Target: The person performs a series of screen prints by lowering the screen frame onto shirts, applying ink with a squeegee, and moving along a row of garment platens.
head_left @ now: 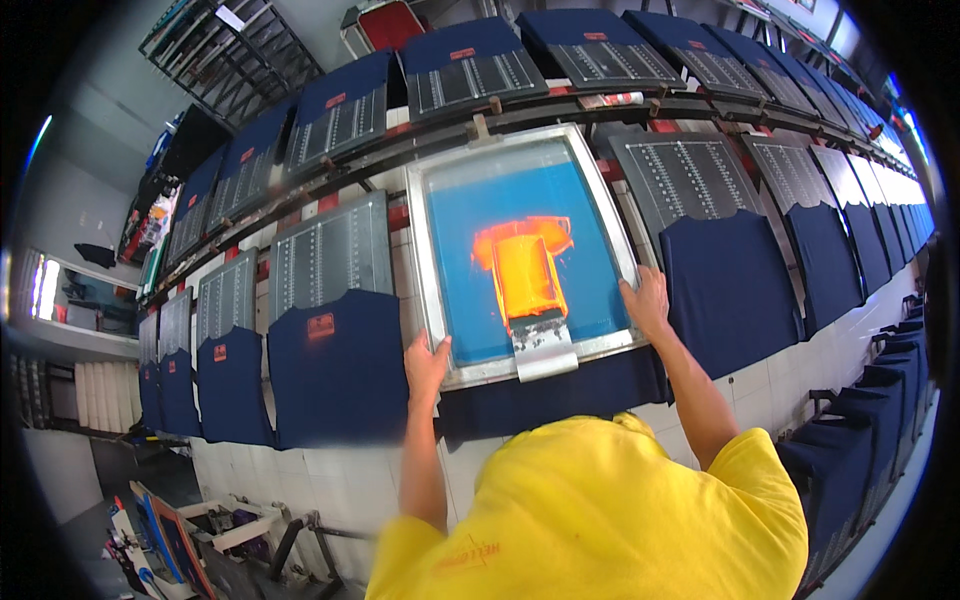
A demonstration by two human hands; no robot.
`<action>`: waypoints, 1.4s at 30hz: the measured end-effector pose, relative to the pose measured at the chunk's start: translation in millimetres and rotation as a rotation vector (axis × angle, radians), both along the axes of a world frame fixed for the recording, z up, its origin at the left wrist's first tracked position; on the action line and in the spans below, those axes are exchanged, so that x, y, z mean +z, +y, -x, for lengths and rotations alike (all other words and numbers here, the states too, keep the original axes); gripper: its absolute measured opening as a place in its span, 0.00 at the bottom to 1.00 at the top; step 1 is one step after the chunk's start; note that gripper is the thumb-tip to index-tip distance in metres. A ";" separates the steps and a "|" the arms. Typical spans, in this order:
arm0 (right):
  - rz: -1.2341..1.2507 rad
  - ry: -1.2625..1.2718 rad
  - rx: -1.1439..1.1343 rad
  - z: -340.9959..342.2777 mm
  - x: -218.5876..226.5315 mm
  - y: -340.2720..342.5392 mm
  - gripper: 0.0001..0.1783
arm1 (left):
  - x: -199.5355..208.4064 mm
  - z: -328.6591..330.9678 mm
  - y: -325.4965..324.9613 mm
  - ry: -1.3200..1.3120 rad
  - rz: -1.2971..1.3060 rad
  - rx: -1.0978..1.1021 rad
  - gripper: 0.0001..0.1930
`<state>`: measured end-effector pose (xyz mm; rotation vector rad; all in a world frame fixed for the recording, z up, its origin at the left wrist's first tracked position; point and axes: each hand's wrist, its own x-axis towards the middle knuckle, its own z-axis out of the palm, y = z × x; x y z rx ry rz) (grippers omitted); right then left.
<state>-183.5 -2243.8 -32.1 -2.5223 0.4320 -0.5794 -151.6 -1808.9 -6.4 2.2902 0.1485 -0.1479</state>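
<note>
A metal-framed printing screen with blue mesh lies flat over a navy garment on the long table. Orange ink is spread in its middle, and a squeegee rests inside against the near frame bar. My left hand grips the screen's near left corner. My right hand holds the frame's right side near the front corner. Both forearms reach forward from a yellow shirt.
Navy shirts on grey pallets line the table left and right, with a second row behind a rail. A metal rack stands at the far left. A white tiled table front is below; more navy garments hang at the right.
</note>
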 end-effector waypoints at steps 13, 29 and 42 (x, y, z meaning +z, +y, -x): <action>0.433 0.202 1.006 51.6 79.3 91.8 0.38 | 21.8 68.8 -63.4 -0.291 0.173 -0.709 0.23; 0.354 -0.053 0.780 41.3 70.7 115.9 0.24 | 29.6 67.7 -98.1 -0.517 -0.107 -0.600 0.22; 0.297 -0.049 0.750 36.8 68.1 120.5 0.27 | 26.8 67.4 -98.5 -0.579 -0.176 -0.552 0.21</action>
